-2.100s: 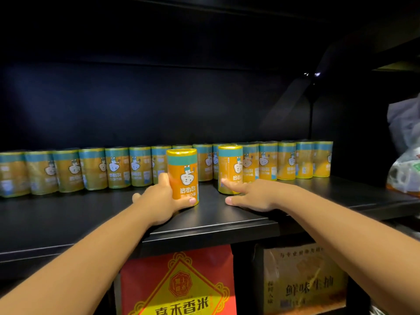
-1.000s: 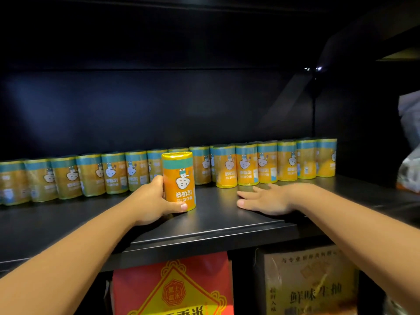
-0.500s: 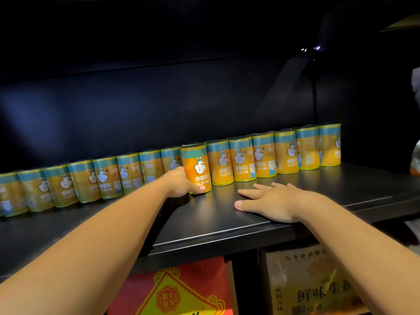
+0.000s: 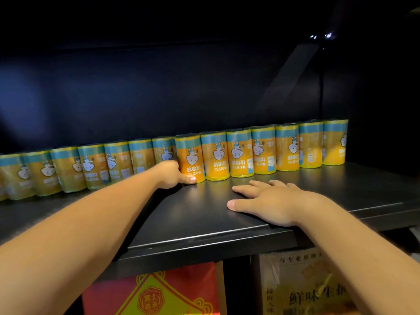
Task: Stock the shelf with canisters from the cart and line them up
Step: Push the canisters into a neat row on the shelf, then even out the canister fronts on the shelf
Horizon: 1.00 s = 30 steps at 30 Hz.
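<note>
The orange canister [image 4: 191, 156] stands upright in the row of canisters [image 4: 263, 151] at the back of the black shelf [image 4: 204, 221], about midway along it, with a neighbour close against each side. The left hand [image 4: 169, 175] grips it low down, fingers curled round its left side and the thumb laid across the front near the base. Every canister in the line has a teal band near the top and is closed, so what they hold cannot be seen. To the left the row falls into shadow, and to the right it is brightly lit. The right hand [image 4: 270, 201] lies flat on the shelf in front of the row, palm down, fingers straight and slightly spread, holding nothing. Under the shelf sit a red package [image 4: 159, 292] with a yellow diamond emblem and, to its right, a printed cardboard box [image 4: 302, 287]. Whether either is sealed cannot be told.
</note>
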Each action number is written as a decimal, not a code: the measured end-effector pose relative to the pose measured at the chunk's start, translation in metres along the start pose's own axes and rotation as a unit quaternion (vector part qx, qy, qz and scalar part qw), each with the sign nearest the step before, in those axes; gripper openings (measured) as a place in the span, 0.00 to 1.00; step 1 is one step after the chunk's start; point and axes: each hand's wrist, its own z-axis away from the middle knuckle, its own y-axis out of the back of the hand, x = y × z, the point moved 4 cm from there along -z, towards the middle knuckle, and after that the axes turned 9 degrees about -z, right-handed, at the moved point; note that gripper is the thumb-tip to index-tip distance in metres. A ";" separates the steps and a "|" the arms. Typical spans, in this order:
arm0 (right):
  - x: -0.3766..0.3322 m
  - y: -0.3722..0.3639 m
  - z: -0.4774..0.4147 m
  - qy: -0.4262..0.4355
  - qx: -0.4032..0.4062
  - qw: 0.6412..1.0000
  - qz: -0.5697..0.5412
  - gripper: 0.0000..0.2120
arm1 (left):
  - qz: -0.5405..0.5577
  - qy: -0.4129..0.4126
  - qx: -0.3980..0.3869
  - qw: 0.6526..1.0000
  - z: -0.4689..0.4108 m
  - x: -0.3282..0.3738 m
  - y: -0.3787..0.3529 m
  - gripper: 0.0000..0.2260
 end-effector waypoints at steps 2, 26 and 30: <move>-0.002 0.001 0.002 -0.001 0.000 1.000 0.000 0.36 | -0.104 0.013 -0.008 0.994 0.008 0.003 0.002 0.22; 0.000 -0.086 0.139 0.324 0.402 0.854 -0.067 0.15 | -0.139 -0.126 0.398 0.898 0.277 0.027 -0.080 0.29; 0.026 -0.150 0.151 0.308 0.357 0.879 -0.079 0.15 | -0.093 -0.121 0.385 0.910 0.307 0.028 -0.126 0.24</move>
